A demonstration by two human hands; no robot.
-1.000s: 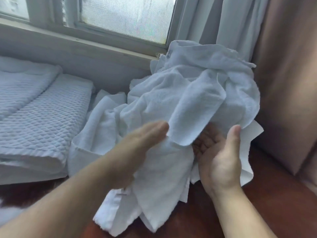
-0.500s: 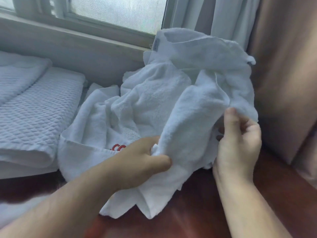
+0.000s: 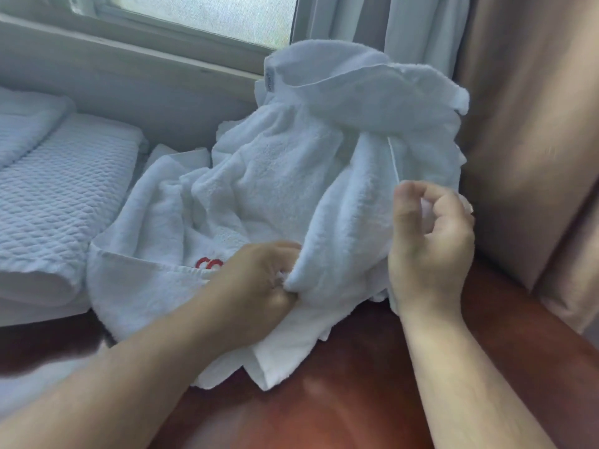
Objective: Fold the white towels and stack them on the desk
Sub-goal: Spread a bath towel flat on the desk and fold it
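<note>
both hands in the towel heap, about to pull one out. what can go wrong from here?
1. The left hand and right hand grip folds of a tangled pile of white towels; they may hold different towels, so a pull could drag several.
2. The pile's lower corner lies toward the near side of the desk; a tug could slide towels off.
3. The pile lies against the folded quilted towels; dragging it may disturb them.

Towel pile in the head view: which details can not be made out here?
- Red letters: left hand covers most.
- Number of towels in the pile: folds hide it.
- Right hand fingertips: blurred.
- Folded quilted cloth: cut off by the left edge.
</note>
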